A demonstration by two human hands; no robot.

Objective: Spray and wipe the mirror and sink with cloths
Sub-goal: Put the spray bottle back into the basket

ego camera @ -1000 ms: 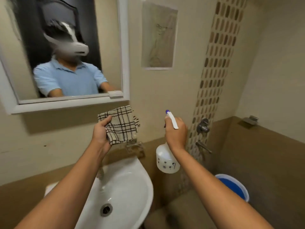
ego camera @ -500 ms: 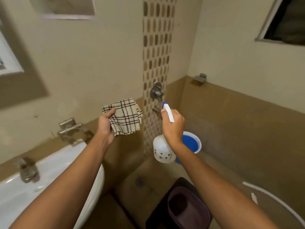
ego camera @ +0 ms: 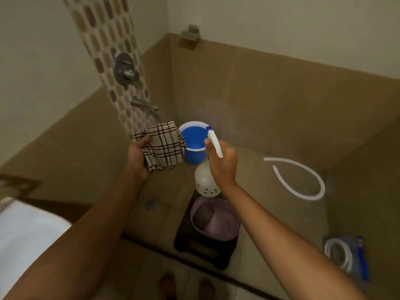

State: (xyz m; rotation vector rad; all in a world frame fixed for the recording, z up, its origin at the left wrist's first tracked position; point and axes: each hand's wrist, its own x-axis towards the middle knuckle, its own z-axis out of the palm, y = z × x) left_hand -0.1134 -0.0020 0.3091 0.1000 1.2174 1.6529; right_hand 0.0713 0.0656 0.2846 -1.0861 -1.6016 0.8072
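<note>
Left hand (ego camera: 138,158) grip clenched on checked cloth (ego camera: 161,146); right hand (ego camera: 224,164) grasps spray bottle (ego camera: 205,184), both over shower floor. Sink (ego camera: 23,237) at lower left; mirror out of view. Advice: turn back, aim nozzle squarely, mist lightly.

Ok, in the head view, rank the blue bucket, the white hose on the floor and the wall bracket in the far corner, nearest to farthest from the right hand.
1. Blue bucket: just left of the right hand, beyond the spray bottle it grips.
2. White hose: on the floor to its right.
3. Wall bracket: high in the far corner.
</note>
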